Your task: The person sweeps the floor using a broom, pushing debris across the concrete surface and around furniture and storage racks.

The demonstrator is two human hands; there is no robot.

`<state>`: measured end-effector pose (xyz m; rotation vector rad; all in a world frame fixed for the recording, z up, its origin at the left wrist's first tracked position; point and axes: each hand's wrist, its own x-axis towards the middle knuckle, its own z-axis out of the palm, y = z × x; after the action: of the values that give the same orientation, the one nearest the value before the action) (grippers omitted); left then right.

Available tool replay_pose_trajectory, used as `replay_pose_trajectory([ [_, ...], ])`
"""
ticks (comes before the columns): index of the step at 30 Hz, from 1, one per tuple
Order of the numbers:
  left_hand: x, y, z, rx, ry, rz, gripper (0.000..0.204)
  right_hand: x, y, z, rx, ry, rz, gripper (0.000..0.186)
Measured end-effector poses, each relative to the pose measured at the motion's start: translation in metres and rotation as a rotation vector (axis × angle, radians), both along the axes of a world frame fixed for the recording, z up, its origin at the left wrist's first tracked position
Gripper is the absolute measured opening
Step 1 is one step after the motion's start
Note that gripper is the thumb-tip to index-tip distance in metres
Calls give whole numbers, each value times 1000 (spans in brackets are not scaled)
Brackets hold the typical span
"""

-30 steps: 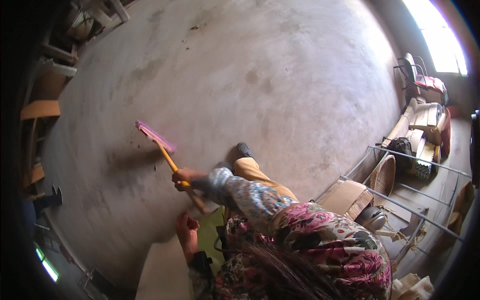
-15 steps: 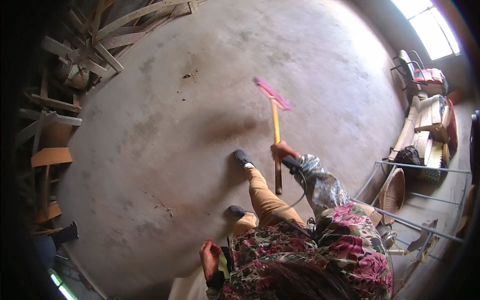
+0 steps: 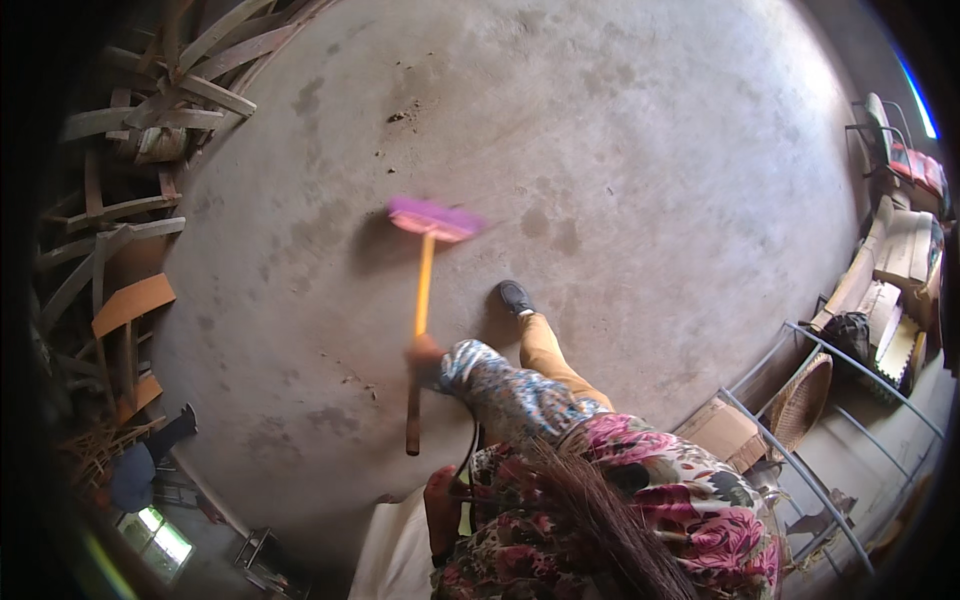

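On my feed the yellow broom handle looks smooth and glossy. I see a matt concrete floor, rough wooden frames at upper left and, at lower right, smooth metal tubing, a matt cardboard box and a woven basket.

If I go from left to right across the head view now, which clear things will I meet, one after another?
Orange-brown board → purple-headed broom → the wearer's dark shoe → cardboard box → woven basket → chair.
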<state>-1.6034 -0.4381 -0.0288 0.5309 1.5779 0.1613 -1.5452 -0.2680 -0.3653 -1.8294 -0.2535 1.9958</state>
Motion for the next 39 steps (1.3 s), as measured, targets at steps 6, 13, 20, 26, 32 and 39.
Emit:
replay_pose_trajectory([
  [6, 20, 39, 22, 31, -35, -5, 23, 128, 42, 106, 1113, 340, 68, 10],
  [13, 25, 75, 7, -68, -169, 156, 23, 275, 15, 182, 296, 811, -330, 13],
  [20, 17, 141, -51, -147, -344, 164, 19, 431, 61, 122, 135, -140, -438, 12],
  [26, 0, 214, -69, -82, -330, 147, 22, 386, 119, 7, 556, -261, -276, 8],
  [32, -24, 269, -42, 425, 42, -668, 22, 109, 207, -8, 424, 252, -316, 14],
  [39, -55, 327, -65, -234, -281, 471, 17, 23, 288, 97, 248, 690, -108, 5],
])
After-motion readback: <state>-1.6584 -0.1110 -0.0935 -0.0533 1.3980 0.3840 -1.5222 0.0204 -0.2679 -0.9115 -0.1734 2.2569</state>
